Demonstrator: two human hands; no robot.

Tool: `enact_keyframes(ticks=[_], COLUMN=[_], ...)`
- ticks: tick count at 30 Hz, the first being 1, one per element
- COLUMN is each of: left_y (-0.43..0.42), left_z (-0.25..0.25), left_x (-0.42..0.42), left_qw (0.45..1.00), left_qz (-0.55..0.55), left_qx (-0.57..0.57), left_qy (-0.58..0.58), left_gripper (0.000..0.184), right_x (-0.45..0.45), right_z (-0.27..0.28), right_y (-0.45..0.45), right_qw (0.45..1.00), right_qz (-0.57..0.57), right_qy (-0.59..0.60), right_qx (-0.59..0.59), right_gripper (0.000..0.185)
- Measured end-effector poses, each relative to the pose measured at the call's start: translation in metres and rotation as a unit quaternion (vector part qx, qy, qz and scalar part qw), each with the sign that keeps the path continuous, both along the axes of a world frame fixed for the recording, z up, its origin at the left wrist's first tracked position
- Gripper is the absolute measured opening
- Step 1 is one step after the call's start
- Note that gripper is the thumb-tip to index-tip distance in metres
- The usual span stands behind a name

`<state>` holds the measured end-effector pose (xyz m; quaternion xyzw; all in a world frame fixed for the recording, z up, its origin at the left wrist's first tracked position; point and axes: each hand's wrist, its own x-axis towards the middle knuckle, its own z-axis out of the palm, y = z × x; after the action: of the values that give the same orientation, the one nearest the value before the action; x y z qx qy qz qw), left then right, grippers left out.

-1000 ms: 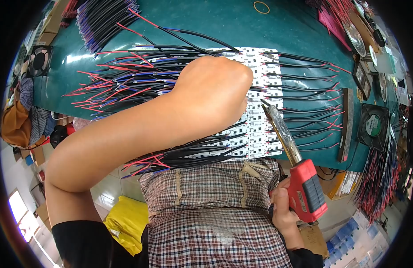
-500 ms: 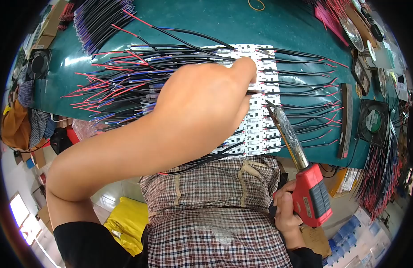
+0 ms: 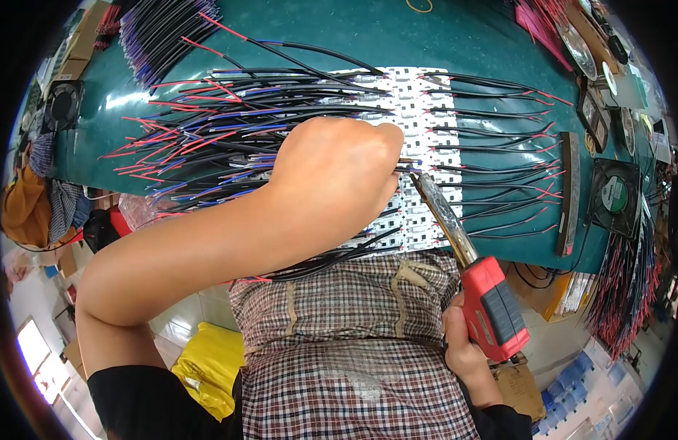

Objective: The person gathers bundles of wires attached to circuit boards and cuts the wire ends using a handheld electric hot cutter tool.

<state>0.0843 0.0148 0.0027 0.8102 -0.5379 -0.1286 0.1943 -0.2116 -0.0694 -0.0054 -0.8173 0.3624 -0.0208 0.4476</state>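
Observation:
My left hand [image 3: 339, 169] is closed, reaching across a white circuit board panel [image 3: 441, 121] on the table. A thin wire end [image 3: 408, 160] sticks out past its fingertips, above the panel's middle; the rest of that wire is hidden under the hand. In my right hand [image 3: 465, 345] is the handle of a red and black soldering gun [image 3: 496, 308]. Its long metal barrel slants up and left, and the tip is just below the wire end; whether they touch I cannot tell. Black sheathed wires [image 3: 493, 111] run from the panel's right edge, and many more lie to its left.
A bundle of wires [image 3: 167, 37] lies at the back left of the green table [image 3: 302, 26]. On the right are a dark bar [image 3: 568, 194], a black fan [image 3: 615, 199] and a hanging bunch of wires [image 3: 623, 293]. Another fan [image 3: 63, 105] stands far left.
My left hand has moved down and a little left over the panel with the wire. The soldering gun has shifted left and slightly up, bringing its tip close to the wire end.

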Motion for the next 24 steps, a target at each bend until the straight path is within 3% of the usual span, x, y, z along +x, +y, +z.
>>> enact_keyframes(ticks=[12,24], left_y=[-0.008,-0.011], left_z=[0.005,0.005], left_x=[-0.001,0.002], left_qw=[1.000,0.999], left_qz=[-0.021,-0.045], left_qx=[0.012,0.002], left_qy=[-0.016,-0.025], left_gripper=[0.016,0.018], right_x=[0.005,0.005], right_z=[-0.002,-0.004], right_y=[0.006,0.005], right_qw=[0.998,1.000], right_qz=[-0.047,0.010], right_qy=[-0.024,-0.030], right_qx=[0.033,-0.002], right_gripper=[0.015,0.017])
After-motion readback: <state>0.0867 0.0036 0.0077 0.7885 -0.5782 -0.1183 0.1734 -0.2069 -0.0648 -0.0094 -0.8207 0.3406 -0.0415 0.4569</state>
